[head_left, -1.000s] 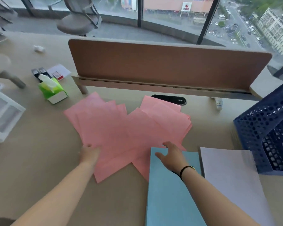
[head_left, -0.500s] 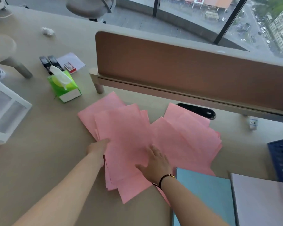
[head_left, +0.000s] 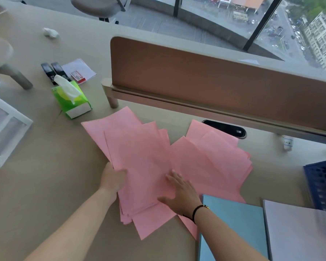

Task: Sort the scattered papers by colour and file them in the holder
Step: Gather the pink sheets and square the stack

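Observation:
Several pink papers (head_left: 205, 162) lie fanned out across the middle of the desk. My left hand (head_left: 114, 178) grips the left edge of the left bunch, its fingers tucked under the sheets. My right hand (head_left: 180, 191) lies flat on the pink sheets with straight, spread fingers, pressing on them. A neat blue stack (head_left: 235, 230) sits at the lower right, overlapping the pink corner. A white stack (head_left: 297, 232) lies to its right. The dark blue perforated holder (head_left: 322, 187) stands at the right edge, partly cut off.
A brown divider panel (head_left: 205, 81) runs along the back of the desk, with a black cable port (head_left: 226, 129) below it. A green tissue box (head_left: 72, 99), two black staplers (head_left: 52, 71) and a white frame (head_left: 4, 129) are on the left.
My right hand moved left from the blue stack onto the pink sheets. My left hand slid the left bunch inward, gathering it. The camera view shifted left.

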Demonstrator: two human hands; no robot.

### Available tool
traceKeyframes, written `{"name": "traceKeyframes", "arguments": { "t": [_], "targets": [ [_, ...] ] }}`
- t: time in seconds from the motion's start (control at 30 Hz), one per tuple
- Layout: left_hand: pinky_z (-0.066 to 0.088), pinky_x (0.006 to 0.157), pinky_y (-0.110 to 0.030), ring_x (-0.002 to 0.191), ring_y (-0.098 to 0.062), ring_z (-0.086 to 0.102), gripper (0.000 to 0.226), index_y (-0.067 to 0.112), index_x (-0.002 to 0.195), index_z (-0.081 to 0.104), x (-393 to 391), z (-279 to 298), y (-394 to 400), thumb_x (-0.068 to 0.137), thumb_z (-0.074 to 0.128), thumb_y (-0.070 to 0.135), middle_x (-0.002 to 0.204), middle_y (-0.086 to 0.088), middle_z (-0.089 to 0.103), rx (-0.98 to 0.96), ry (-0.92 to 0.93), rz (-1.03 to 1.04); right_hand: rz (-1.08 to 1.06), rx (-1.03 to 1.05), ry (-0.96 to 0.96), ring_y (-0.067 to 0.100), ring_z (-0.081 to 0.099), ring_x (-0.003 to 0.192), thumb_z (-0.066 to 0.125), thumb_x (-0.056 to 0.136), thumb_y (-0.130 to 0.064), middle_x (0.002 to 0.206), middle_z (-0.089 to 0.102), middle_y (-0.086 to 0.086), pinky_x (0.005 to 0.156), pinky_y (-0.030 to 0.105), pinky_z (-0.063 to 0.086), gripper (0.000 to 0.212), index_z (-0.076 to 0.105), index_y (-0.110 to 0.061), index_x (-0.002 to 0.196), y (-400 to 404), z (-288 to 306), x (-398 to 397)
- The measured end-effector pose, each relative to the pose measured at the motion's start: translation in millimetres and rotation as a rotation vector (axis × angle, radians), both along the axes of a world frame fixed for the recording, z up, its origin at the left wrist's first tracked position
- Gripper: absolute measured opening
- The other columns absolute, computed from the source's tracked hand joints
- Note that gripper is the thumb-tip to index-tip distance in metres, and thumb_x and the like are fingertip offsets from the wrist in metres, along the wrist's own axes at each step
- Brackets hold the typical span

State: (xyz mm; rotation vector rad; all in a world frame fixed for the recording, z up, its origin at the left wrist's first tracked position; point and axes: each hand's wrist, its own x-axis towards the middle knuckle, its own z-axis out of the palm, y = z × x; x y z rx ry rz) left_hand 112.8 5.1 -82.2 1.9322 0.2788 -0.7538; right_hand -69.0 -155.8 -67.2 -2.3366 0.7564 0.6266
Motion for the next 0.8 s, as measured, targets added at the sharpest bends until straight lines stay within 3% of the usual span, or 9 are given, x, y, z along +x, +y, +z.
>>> {"name": "traceKeyframes", "arguments": {
  "t": [0.17,0.3,0.4,0.5,0.6,0.67,0.73,0.8],
  "targets": [
    [0.050,0.098,-0.047,0.108,-0.029,0.063,0.034,0.006,0.121,0.059,5.8,-1.7,42.7,0.088,0.061,0.002,0.116,-0.014,0.066,0.018,-0.172,0.010,-0.161,-0.096,0.029,0.017,0.018,0.152,0.059,0.084,-0.063,0.167,-0.002,-0.014,0.125,0.046,0.009,0.088,0.014,-0.039,0.156,-23.6,5.2,-10.4],
    [0.047,0.099,-0.042,0.109,-0.027,0.062,0.038,0.004,0.128,0.059,16.8,9.9,76.3,0.091,0.062,0.000,0.118,-0.010,0.065,-0.067,-0.139,0.182,-0.141,-0.127,0.154,0.018,-0.007,0.155,0.066,0.077,-0.063,0.166,-0.017,-0.008,0.124,0.049,0.005,0.107,0.001,-0.037,0.158,-44.6,-0.3,-28.5],
    [0.044,0.096,-0.039,0.095,-0.023,0.061,0.039,0.003,0.131,0.056,23.2,18.8,95.6,0.093,0.060,-0.001,0.117,-0.012,0.062,-0.158,-0.119,0.286,-0.086,-0.117,0.150,0.023,-0.011,0.154,0.067,0.076,-0.066,0.166,-0.019,-0.002,0.125,0.043,0.008,0.113,-0.004,-0.034,0.158,-36.7,-1.6,-23.3],
    [0.048,0.095,-0.040,0.079,-0.010,0.061,0.024,0.008,0.114,0.063,28.5,25.4,114.0,0.092,0.061,-0.001,0.108,-0.010,0.065,-0.208,-0.102,0.348,-0.010,-0.101,0.136,0.023,-0.010,0.155,0.065,0.081,-0.062,0.166,-0.019,-0.003,0.126,0.041,0.008,0.108,-0.005,-0.034,0.158,-19.1,-0.4,-8.2],
    [0.058,0.076,-0.029,0.071,-0.002,0.067,0.019,0.018,0.098,0.065,32.7,32.7,131.6,0.092,0.062,0.000,0.106,0.000,0.067,-0.266,-0.062,0.369,-0.007,-0.039,0.153,0.021,-0.011,0.154,0.057,0.092,-0.044,0.165,-0.020,-0.007,0.125,0.040,0.008,0.091,-0.005,-0.033,0.158,-4.1,5.5,11.9],
    [0.060,0.067,-0.022,0.072,-0.003,0.070,0.025,0.012,0.112,0.066,32.4,37.0,140.1,0.092,0.059,-0.001,0.108,0.000,0.068,-0.341,-0.033,0.384,-0.031,0.012,0.168,0.022,-0.012,0.154,0.049,0.094,-0.028,0.165,-0.020,-0.004,0.124,0.036,0.007,0.083,-0.004,-0.031,0.159,3.3,11.4,27.9],
    [0.061,0.071,-0.023,0.077,-0.006,0.071,0.039,0.007,0.130,0.058,29.3,45.2,142.4,0.092,0.058,-0.001,0.108,-0.001,0.069,-0.411,-0.018,0.400,-0.069,0.065,0.169,0.022,-0.011,0.154,0.043,0.091,-0.015,0.166,-0.019,-0.004,0.124,0.034,0.007,0.083,-0.001,-0.029,0.159,11.3,13.8,42.6],
    [0.060,0.077,-0.027,0.084,-0.009,0.072,0.043,0.008,0.135,0.054,27.1,52.5,140.4,0.092,0.056,-0.001,0.112,-0.004,0.070,-0.485,-0.010,0.409,-0.073,0.101,0.170,0.020,-0.013,0.153,0.042,0.088,-0.009,0.166,-0.019,-0.003,0.125,0.034,0.007,0.083,0.004,-0.024,0.160,17.4,14.6,54.1]
  ]
}}
